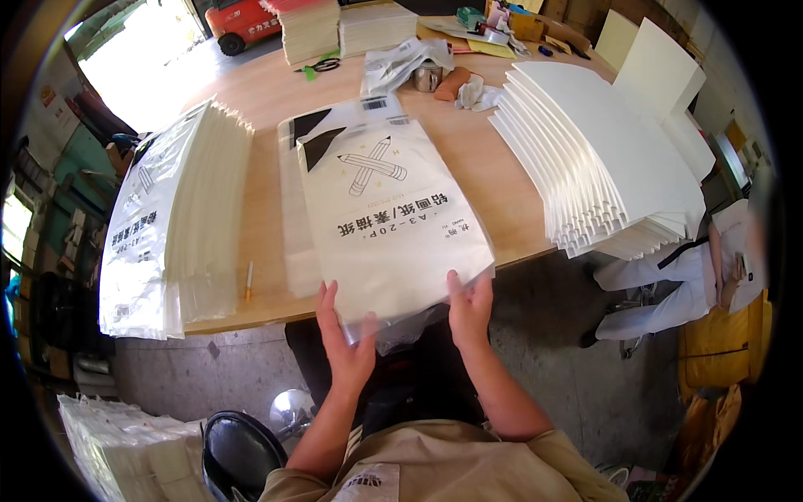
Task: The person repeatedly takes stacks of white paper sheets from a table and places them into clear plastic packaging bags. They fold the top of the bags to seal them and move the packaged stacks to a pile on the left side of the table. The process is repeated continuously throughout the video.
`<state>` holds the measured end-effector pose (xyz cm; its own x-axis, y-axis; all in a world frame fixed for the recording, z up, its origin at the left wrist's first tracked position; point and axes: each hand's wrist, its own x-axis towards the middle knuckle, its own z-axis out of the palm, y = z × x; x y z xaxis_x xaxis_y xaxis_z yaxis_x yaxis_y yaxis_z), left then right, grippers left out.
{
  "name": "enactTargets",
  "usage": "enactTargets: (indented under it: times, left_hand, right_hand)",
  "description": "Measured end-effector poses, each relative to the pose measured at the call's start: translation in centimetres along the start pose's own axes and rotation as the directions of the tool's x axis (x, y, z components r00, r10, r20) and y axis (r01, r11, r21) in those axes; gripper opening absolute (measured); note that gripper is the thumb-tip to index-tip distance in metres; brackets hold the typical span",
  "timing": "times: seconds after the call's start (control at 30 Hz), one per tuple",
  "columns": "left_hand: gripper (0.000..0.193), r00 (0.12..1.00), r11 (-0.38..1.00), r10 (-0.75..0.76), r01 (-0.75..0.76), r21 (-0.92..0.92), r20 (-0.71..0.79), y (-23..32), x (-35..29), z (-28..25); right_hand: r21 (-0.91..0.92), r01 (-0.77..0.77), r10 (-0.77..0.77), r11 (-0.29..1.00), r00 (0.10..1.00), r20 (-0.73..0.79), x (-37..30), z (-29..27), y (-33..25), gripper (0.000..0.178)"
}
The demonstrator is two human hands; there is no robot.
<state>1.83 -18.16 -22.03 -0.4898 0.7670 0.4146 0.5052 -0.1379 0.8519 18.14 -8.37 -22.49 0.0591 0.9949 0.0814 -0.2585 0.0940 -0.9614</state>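
Observation:
In front of me a pack of drawing paper (389, 243) in a clear plastic bag, printed with crossed pencils and a black corner, lies tilted over the table's near edge. My left hand (347, 351) grips its near left corner, thumb apart from the fingers. At the near right corner my right hand (470, 311) holds the same pack, thumb on top. The clear flap of the bag hangs between both hands. Beneath the pack, another bagged pack (293, 226) shows along its left and far sides. What the fingertips do under the pack is hidden.
A tall stack of bagged packs (205, 217) stands left, beside a cigarette (248, 280). Fanned white paper stacks (611, 142) lie right. Farther back are scissors (322, 64), a metal mug (427, 77) and paper piles (376, 29). Another person (661, 280) sits at right; a black stool (242, 452) stands lower left.

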Motion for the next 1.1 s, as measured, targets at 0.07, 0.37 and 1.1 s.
enactTargets:
  times: [0.07, 0.37, 1.1]
  left_hand:
    - [0.066, 0.999, 1.0, -0.014, 0.013, 0.027, 0.045, -1.0, 0.0, -1.0]
    - [0.044, 0.93, 0.813, -0.368, 0.329, -0.481, 0.014, -1.4, -0.9, -0.6]
    - [0.029, 0.827, 0.756, -0.406, 0.543, -0.366, 0.388, -0.8, -3.3, 1.7]
  right_hand:
    - [-0.057, 0.068, -0.069, 0.996, 0.997, -0.016, 0.5, -1.0, 1.1, 0.055]
    - [0.363, -0.411, 0.413, 0.836, 0.907, 0.078, 1.0, -2.7, -0.6, 0.032]
    - [0.593, -0.353, 0.429, 0.724, 0.903, 0.014, 2.2, 1.1, -1.7, 0.028]
